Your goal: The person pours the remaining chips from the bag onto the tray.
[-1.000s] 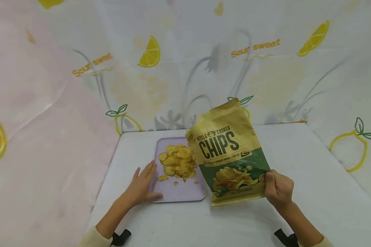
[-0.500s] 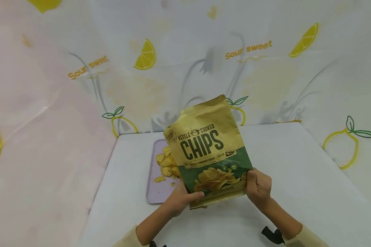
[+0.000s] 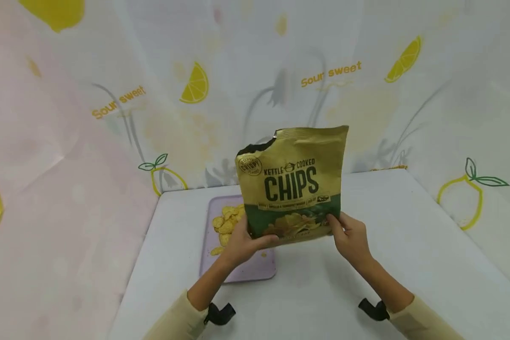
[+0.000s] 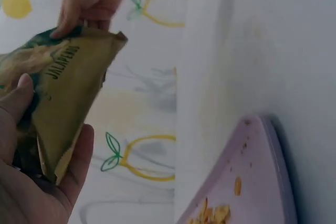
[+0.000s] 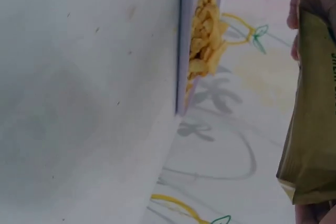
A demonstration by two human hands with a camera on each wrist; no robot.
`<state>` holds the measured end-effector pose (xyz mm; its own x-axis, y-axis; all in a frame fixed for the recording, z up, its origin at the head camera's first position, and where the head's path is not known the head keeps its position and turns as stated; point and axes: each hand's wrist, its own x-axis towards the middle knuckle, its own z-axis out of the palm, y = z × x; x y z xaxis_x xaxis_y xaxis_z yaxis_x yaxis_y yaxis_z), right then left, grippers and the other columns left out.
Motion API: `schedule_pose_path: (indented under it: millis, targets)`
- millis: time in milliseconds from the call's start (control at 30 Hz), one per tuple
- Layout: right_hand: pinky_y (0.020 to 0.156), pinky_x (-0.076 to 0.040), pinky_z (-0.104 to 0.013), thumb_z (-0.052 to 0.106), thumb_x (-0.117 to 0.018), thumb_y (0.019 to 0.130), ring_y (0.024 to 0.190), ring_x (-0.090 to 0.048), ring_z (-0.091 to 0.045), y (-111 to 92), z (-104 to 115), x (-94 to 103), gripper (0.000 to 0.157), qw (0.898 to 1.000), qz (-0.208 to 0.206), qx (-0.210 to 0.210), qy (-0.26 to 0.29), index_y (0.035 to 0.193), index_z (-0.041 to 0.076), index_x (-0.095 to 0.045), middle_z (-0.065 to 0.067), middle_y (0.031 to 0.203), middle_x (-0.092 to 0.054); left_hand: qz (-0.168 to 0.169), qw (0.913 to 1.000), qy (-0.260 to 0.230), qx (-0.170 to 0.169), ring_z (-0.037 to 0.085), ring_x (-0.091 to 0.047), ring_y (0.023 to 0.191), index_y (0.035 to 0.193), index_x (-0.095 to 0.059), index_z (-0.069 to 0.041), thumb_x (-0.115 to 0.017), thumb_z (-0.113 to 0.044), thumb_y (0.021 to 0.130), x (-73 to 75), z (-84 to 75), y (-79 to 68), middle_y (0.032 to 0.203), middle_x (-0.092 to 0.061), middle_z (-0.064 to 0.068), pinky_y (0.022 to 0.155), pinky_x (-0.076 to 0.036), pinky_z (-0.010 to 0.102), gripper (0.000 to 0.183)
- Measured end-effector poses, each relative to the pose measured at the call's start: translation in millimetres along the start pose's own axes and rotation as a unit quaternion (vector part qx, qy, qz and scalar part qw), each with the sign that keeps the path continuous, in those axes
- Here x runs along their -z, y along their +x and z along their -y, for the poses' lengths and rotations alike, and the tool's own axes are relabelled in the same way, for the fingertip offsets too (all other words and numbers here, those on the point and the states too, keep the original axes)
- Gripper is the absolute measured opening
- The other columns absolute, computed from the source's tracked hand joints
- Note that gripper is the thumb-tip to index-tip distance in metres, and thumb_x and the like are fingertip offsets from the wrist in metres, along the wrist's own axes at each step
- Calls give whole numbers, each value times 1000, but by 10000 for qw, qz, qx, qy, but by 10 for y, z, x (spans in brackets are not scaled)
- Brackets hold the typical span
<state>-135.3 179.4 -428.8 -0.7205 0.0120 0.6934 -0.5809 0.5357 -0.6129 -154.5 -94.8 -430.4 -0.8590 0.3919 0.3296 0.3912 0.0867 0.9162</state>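
A gold and green bag of kettle-cooked chips (image 3: 291, 182) is held up above the table, its upper left corner torn away to show a dark inside. My left hand (image 3: 240, 244) grips the bag's lower left corner, thumb in front and fingers behind. At the lower right corner my right hand (image 3: 352, 238) pinches the bag. Behind and below it lies a lilac tray (image 3: 255, 273) bearing a heap of potato chips (image 3: 226, 225), partly hidden by the bag and left hand. In the left wrist view, the bag's bottom edge (image 4: 84, 98) runs between both hands.
The white table (image 3: 323, 293) carries small crumbs (image 5: 97, 30), seen in the right wrist view. A lemon-printed cloth (image 3: 221, 141) hangs behind it. A black wrist mount (image 3: 220, 314) sits on each forearm.
My left hand has left the tray's side and taken hold of the bag. The bag has moved left, then been raised and turned more upright, bringing its torn opening into sight.
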Motion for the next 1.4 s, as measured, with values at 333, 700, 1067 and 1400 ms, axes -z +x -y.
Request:
schedule_pose_path:
  millis: [333, 700, 1067, 1400]
  targets:
    - [83, -55, -39, 16, -74, 89, 109, -65, -27, -176, -38, -90, 82, 9880, 1317, -722, -365, 152, 3, -22, -14, 123, -62, -497, 9977, -377, 278, 20, -62, 114, 148, -26, -23, -77, -14, 86, -136, 252, -37, 135, -53, 7, 92, -54, 29, 81]
    - [90, -37, -6, 5, -89, 69, 108, -62, -27, -270, -107, -172, 126, 9918, 1170, -462, -217, 156, 11, 1, -19, 127, -57, -899, 9900, 1013, -403, 20, -35, 143, 158, 15, -24, -86, -28, 77, -227, 283, -124, 162, -22, 0, 114, -35, 46, 130]
    - [87, -49, -22, 4, -91, 65, 104, -65, -27, -202, -139, -182, 129, 9939, 1063, 35, -285, 156, 4, 0, -21, 127, -58, -1167, 9762, 1771, -456, 25, -3, 155, 156, 21, -13, -92, -29, 68, -274, 349, -87, 167, 13, 5, 123, -16, 42, 143]
    - [112, -35, -27, 6, -92, 63, 136, -38, -48, -136, -323, -35, 126, 9873, 1141, 274, -1072, 157, -2, -8, -34, 151, -27, -897, 9612, 2605, -115, 42, -45, 135, 157, 18, -18, -86, -43, 73, -470, 316, 109, 166, 19, 6, 85, -57, 44, 136]
